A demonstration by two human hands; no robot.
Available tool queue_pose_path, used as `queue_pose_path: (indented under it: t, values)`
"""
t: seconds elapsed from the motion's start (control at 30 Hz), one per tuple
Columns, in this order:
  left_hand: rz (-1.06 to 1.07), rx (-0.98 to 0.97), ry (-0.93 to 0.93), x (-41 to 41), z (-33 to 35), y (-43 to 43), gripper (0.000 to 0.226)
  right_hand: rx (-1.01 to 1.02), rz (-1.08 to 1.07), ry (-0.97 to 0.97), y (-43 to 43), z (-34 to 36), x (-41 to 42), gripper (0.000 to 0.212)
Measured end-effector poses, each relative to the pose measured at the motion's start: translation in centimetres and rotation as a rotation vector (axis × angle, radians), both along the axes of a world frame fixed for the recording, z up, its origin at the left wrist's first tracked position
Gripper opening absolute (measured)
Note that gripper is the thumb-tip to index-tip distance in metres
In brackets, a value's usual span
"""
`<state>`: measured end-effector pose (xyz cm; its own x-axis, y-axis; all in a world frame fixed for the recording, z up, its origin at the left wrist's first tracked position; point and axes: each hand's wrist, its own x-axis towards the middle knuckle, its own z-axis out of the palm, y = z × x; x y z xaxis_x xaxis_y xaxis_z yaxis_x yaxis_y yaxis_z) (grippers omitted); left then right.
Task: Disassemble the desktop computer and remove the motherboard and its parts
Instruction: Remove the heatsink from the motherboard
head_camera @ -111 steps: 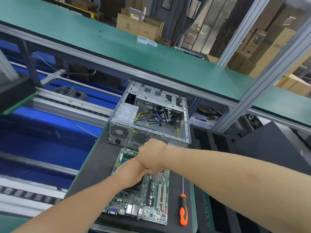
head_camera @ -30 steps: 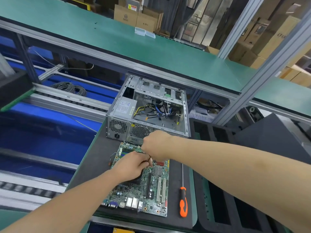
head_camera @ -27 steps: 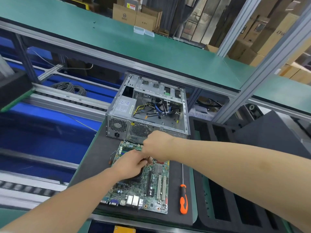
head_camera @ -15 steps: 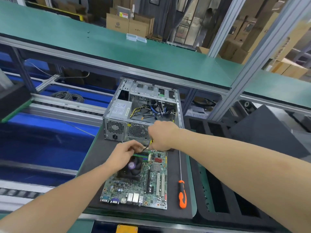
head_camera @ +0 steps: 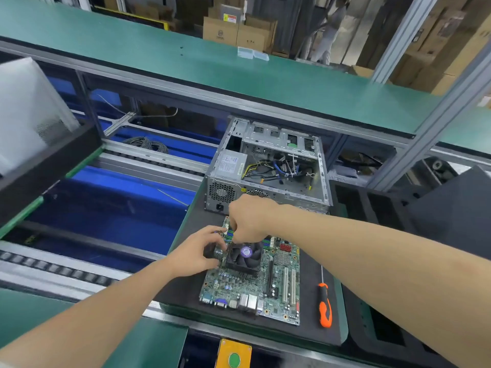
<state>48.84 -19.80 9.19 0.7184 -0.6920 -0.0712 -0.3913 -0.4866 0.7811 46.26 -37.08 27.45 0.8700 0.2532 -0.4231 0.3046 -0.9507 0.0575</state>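
Working right at the far left corner of the motherboard now, and both hands are crowded in together. The board is already out of the computer case, lying flat on the black mat on the table, directly under the hands.

Left hand comes in from the side with bent fingers gripping the board's near-left edge, just beside the cooler fan. That looks like a bracing hold to stop the board sliding on the mat while the other hand pulls. Its thumb reaches up towards the green memory slots.

Right hand sits just beyond the left one, knuckles up, fingers curled down tight onto those slots. It may be a latch or a memory stick they are after, but the fingertips are hidden under the fist, so I cannot tell whether it is pinching anything.

Beyond both hands stands the case, its open side up, with the power supply and loose cables left inside. Under the right forearm the orange-handled screwdriver lies alongside the board, parked within easy reach, presumably for the cooler screws.

My read is that the board is free and stripping its parts has begun, with fan and cooler yet to come off.
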Motion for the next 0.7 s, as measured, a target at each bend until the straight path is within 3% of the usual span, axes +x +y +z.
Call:
queue_pose_path:
  t: [0.13,0.7]
  values:
    - [0.060,-0.012,0.008,-0.5,-1.6,0.0,0.014,-0.039,0.025,-0.010,0.9,-0.6,0.2,0.035]
    - [0.125,-0.105,0.045,-0.5,-1.9,-0.5,0.022,-0.035,0.024,0.008,1.1,-1.0,0.7,0.033]
